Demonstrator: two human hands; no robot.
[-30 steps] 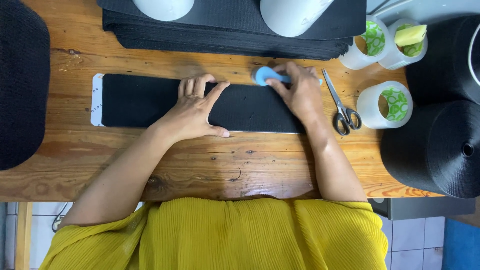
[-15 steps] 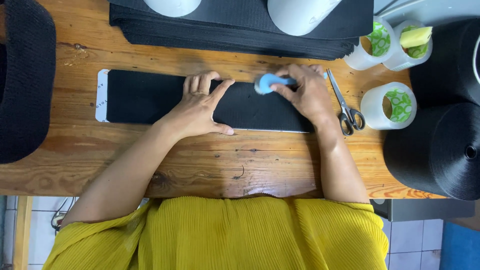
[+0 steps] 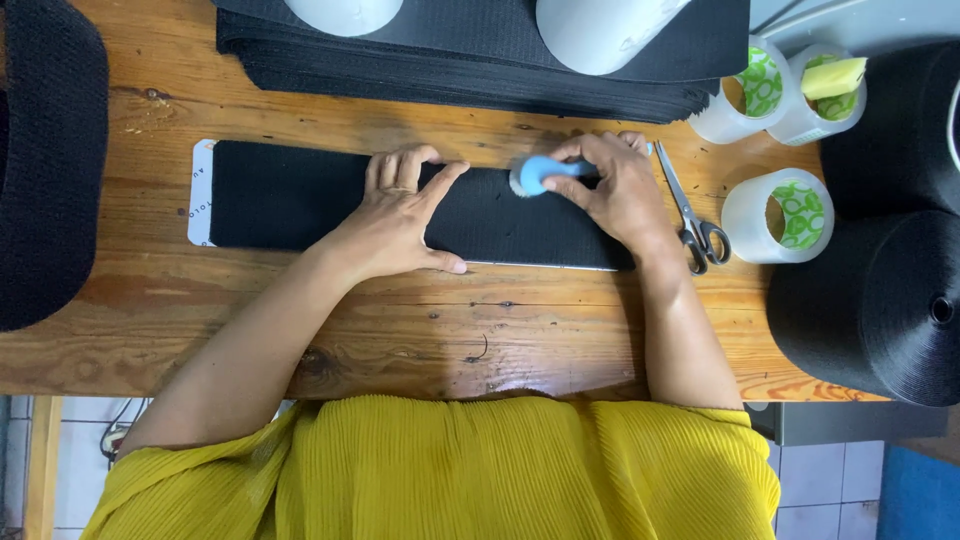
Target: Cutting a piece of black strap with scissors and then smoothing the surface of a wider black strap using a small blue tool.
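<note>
**Blue brush on a black strip, both hands at work**

A long black fabric strip (image 3: 300, 195) lies flat across the middle of the wooden table (image 3: 400, 330), resting on a white backing card (image 3: 200, 190) whose edge shows at the strip's left end and along its near side. The left hand (image 3: 400, 215) is spread flat on the strip near its middle, fingers extended and unclenched, pressing the fabric down without gripping anything. Just beside it, the right hand (image 3: 615, 190) has its fingers curled around a small blue brush (image 3: 540, 175), whose pale bristled end touches the strip's far edge.

Near the right hand, a pair of scissors (image 3: 690, 210) lies on the table with blades pointing away from the person. Further right stands a roll of clear tape (image 3: 780, 215) with a green patterned core, and two more such rolls (image 3: 780, 90) sit beyond it, one carrying a yellow piece on top.

Along the far side of the table is a thick stack of black sheets (image 3: 480, 60) with two white rounded objects (image 3: 600, 25) resting on it. Large black fabric rolls (image 3: 880, 310) occupy the right edge, and a dark textured mass (image 3: 50, 160) covers the left edge. The person wears a yellow garment (image 3: 450, 470).
</note>
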